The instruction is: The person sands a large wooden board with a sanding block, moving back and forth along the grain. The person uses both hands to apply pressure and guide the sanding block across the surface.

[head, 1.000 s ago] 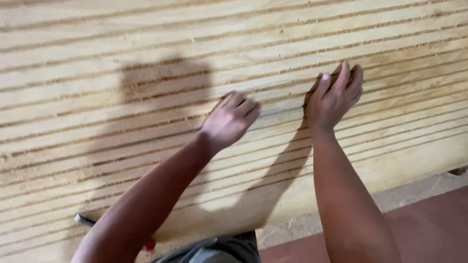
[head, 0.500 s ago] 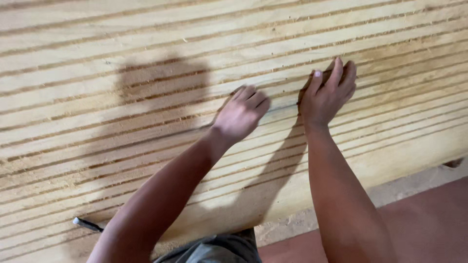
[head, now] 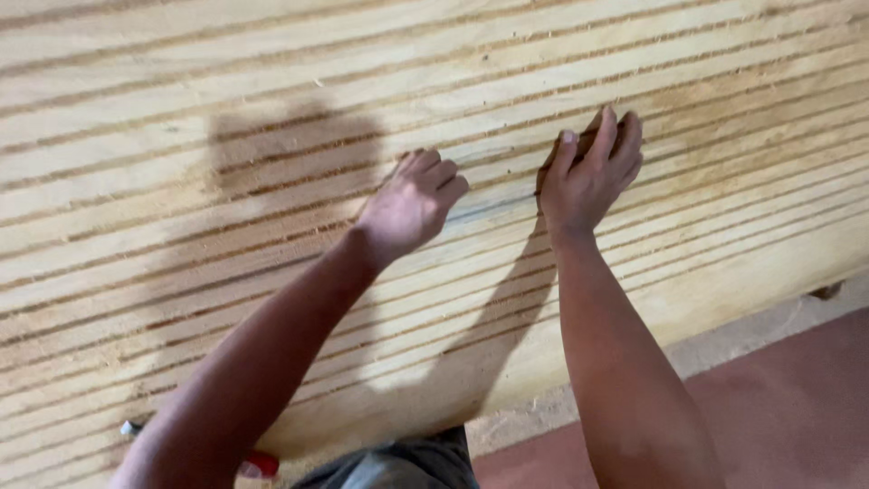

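Observation:
A large pale wooden board [head: 181,72] with several long parallel grooves fills most of the view. My left hand [head: 412,204] rests on it near the middle, fingers slightly curled, holding nothing. To its right, my right hand [head: 588,172] presses a small dark brown piece, like sandpaper [head: 585,142], against a groove, pinched between thumb and fingers. The hand hides most of the piece. Both forearms reach up from the bottom of the view.
The board's lower edge runs diagonally above a reddish floor [head: 787,407] at the bottom right, with a pale dusty strip [head: 724,349] along it. A red-handled tool [head: 258,465] with a metal tip lies at the bottom left, partly behind my left arm.
My right hand has slid a little to the left along the groove with the brown piece. My left hand moved slightly right, then back left, staying on the board.

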